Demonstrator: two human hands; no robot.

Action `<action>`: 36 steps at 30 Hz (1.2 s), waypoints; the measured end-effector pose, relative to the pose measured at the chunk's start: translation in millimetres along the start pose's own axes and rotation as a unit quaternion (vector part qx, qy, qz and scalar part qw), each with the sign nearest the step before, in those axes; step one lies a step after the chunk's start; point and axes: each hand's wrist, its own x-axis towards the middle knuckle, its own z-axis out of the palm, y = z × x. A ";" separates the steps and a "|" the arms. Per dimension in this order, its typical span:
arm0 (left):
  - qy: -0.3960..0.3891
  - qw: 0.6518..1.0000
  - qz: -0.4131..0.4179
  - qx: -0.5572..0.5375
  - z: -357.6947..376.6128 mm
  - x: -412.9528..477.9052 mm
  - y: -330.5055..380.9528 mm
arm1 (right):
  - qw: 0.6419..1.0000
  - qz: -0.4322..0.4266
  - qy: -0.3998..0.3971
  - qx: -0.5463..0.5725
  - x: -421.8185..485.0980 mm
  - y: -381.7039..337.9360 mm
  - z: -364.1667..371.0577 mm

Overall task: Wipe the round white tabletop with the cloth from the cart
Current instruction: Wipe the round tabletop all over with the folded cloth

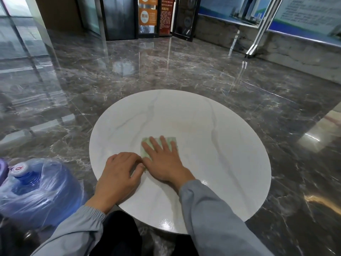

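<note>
Both hands sit side by side on the round white tabletop (221, 154): your right hand (163, 161) presses the green cloth (172, 140) flat, fingers spread, likely to wipe, while your left hand (119, 172) curls at its near corner, grip unclear.

1. A polished dark grey-brown marble floor with pale veins (184, 71) fills most of the view and mirrors the daylight in bright streaks.
2. On the left stands a glass wall with slim metal frames (18, 34).
3. At the back are tall black-framed glass doors (120, 19). Beside them hang orange posters (147, 15) and a red notice board with small print (166, 15).
4. Along the right runs a low grey stone ledge (276, 45). Above it are blue-and-white display panels (230, 8), and slanting silvery metal posts (262, 24) stand in front.
5. At the lower left a large blue plastic water jug wrapped in clear film (36, 187) stands on the floor.
</note>
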 end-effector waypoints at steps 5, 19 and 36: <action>-0.009 1.000 -0.006 -0.010 -1.7 0.1 -1.7 | 0.999 0.022 0.016 0.016 -8.1 54.1 -9.0; -0.012 1.000 -0.020 -0.014 -2.8 1.3 2.9 | 0.993 0.120 -0.003 -0.001 -29.9 82.1 -11.0; -0.025 1.000 -0.017 -0.004 -8.8 0.4 5.0 | 0.965 0.262 0.000 0.022 -120.7 206.3 -22.9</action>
